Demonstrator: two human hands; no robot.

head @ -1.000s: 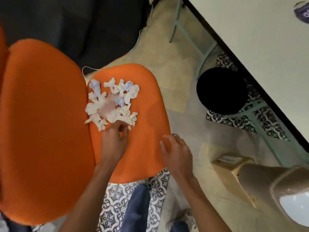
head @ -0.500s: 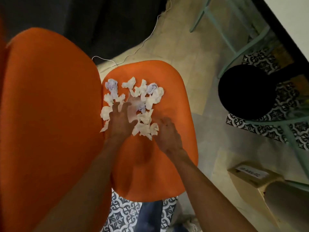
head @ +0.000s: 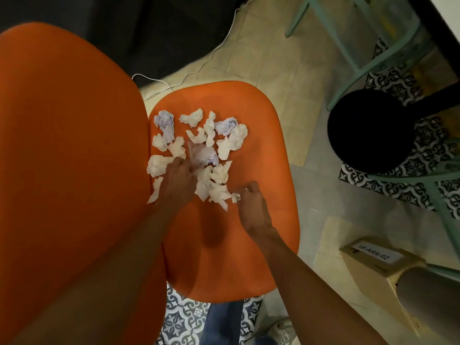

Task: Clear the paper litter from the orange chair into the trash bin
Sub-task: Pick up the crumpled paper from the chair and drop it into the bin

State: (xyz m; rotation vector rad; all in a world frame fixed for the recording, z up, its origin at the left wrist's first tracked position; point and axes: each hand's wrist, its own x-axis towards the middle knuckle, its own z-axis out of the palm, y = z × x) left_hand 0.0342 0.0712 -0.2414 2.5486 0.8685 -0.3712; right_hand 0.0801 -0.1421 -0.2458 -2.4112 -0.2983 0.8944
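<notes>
Several crumpled white and pale purple paper scraps (head: 199, 150) lie in a heap on the orange chair seat (head: 224, 245). My left hand (head: 180, 181) rests on the near left part of the heap, its fingers curled among the scraps and blurred at the tips. My right hand (head: 251, 202) sits at the heap's near right edge, pinching a small white paper scrap (head: 235, 196) between thumb and fingers. The round black trash bin (head: 371, 131) stands on the floor to the right of the chair.
The chair's orange backrest (head: 69, 170) fills the left side. Mint-green table legs (head: 373, 63) and a patterned rug (head: 423, 155) surround the bin. A labelled cardboard box (head: 373, 260) lies at lower right. A white cable (head: 199, 66) runs along the floor behind the seat.
Both hands have reached forward onto the paper heap. My right hand, earlier flat on the seat, has closed on a small scrap. The camera has moved closer over the chair.
</notes>
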